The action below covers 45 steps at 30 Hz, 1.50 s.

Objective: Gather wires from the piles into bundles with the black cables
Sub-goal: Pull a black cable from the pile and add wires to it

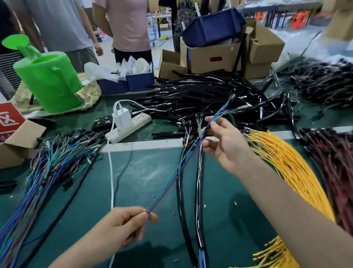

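Left hand (125,223) pinches the thin blue-green wires (174,172) at their near end, right hand (223,144) grips farther up; they're stretched straight over the matte green worktop (88,205), glossy black cables (199,93) heaped toward its far edge.

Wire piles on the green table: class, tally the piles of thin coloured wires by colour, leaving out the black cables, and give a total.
blue and green pile: 1
yellow pile: 1
dark red pile: 1
Total: 3
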Tool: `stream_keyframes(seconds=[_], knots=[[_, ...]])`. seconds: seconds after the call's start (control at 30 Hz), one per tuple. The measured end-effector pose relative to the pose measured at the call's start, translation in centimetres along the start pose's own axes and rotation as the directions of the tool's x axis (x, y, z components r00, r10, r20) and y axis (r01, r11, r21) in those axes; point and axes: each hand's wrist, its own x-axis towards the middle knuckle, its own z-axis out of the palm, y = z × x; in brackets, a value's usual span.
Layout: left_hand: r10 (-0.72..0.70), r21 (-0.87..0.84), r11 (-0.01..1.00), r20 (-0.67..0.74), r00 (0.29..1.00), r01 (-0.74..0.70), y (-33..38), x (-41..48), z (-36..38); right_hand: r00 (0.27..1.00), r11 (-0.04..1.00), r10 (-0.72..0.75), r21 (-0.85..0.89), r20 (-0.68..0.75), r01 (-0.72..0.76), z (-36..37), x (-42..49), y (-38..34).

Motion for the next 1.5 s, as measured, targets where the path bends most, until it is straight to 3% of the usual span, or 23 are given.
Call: stream_keyframes(seconds=[0.2,0.27,0.3,0.33,0.37,0.4,0.43,0.47,0.53,0.63,0.77,0.9,0.97,1.07,1.17,1.23,1.3,1.4,1.5], knots=[[0.097,-0.117,0.990,0.158,0.983,-0.079,3.1,1.3,4.1,0.963,0.984,-0.164,-0.038,0.212,0.176,0.7,3.1,-5.1],[0.127,-0.239,0.967,0.155,0.980,-0.088,4.2,2.7,6.8,0.980,0.982,-0.125,-0.124,0.154,0.145,0.4,4.7,-5.8],[0.122,-0.320,0.945,0.143,0.982,-0.071,4.5,3.6,8.2,0.991,0.959,-0.098,-0.255,0.095,0.120,-0.3,5.5,-5.7],[0.101,-0.402,0.915,0.126,0.987,-0.042,4.8,4.5,9.4,0.995,0.860,-0.092,-0.502,0.033,0.097,-1.5,6.0,-5.4],[0.073,-0.475,0.880,0.105,0.992,-0.014,4.9,5.3,10.4,0.995,0.608,-0.097,-0.792,-0.009,0.052,-3.0,6.4,-4.7],[0.047,-0.535,0.845,0.082,0.996,0.004,4.9,5.9,11.0,0.994,0.275,-0.102,-0.961,-0.046,-0.016,-4.8,6.5,-3.9],[0.031,-0.581,0.814,0.066,0.997,0.014,4.7,6.3,11.4,0.989,-0.010,-0.114,-0.995,-0.095,-0.096,-6.4,6.3,-3.1],[0.027,-0.613,0.790,0.061,0.998,0.016,4.5,6.6,11.5,0.983,-0.179,-0.121,-0.971,-0.139,-0.159,-8.0,5.7,-2.4],[0.044,-0.641,0.768,0.076,0.996,0.015,3.9,6.9,11.5,0.974,-0.338,-0.138,-0.916,-0.178,-0.215,-10.4,4.4,-1.4],[0.062,-0.638,0.770,0.115,0.992,0.026,3.3,7.0,11.6,0.962,-0.416,-0.225,-0.878,-0.155,-0.239,-12.8,3.0,-0.7],[0.055,-0.627,0.778,0.124,0.991,0.035,3.1,7.1,11.8,0.940,-0.368,-0.298,-0.889,-0.165,-0.273,-14.1,2.3,-0.4],[0.037,-0.647,0.761,0.121,0.992,0.051,3.3,6.9,11.7,0.931,-0.225,-0.316,-0.939,-0.183,-0.260,-13.8,2.3,-1.6],[0.021,-0.682,0.729,0.119,0.993,0.066,3.4,6.9,11.7,0.911,-0.208,-0.389,-0.950,-0.140,-0.234,-12.9,2.3,-2.9],[0.024,-0.733,0.673,0.151,0.988,0.096,3.6,6.8,11.6,0.884,-0.109,-0.467,-0.992,-0.004,-0.062,-10.8,2.0,-5.5],[0.020,-0.739,0.664,0.168,0.986,0.113,3.7,6.9,11.3,0.882,0.166,-0.456,-0.962,0.119,0.216,-7.2,0.8,-8.2],[0.002,-0.746,0.656,0.156,0.988,0.116,3.4,7.1,11.3,0.900,0.375,-0.398,-0.864,0.179,0.338,-4.5,0.1,-8.9],[-0.004,-0.763,0.636,0.147,0.989,0.116,3.3,7.2,11.4,0.939,0.538,-0.260,-0.773,0.227,0.336,-2.4,0.1,-8.1],[0.016,-0.780,0.615,0.154,0.988,0.112,3.2,7.3,11.4,0.964,0.624,-0.058,-0.744,0.260,0.238,-0.7,0.9,-4.5],[0.027,-0.774,0.622,0.169,0.985,0.116,3.0,7.3,11.4,0.964,0.656,-0.021,-0.724,0.266,0.215,-0.6,1.8,-1.0]])
